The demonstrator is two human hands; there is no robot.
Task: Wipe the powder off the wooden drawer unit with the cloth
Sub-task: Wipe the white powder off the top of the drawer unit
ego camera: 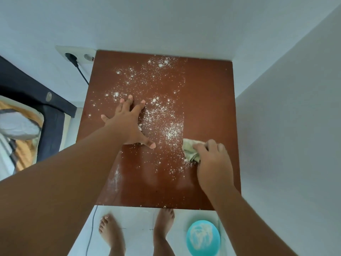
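The reddish-brown top of the wooden drawer unit (208,100) fills the middle of the view, seen from above. White powder (162,117) is scattered over its left and middle parts; the right strip looks clean. My right hand (212,163) presses a crumpled pale green cloth (190,150) onto the top, at the right edge of the powder. My left hand (129,122) lies flat on the wood with fingers spread, in the powder at the middle left, holding nothing.
White walls close in behind and to the right of the unit. A wall socket with a black plug (72,58) sits at the back left. On the white floor in front are my bare feet (110,231) and a turquoise bowl (203,237) with powder. A dark-framed bed (46,111) stands left.
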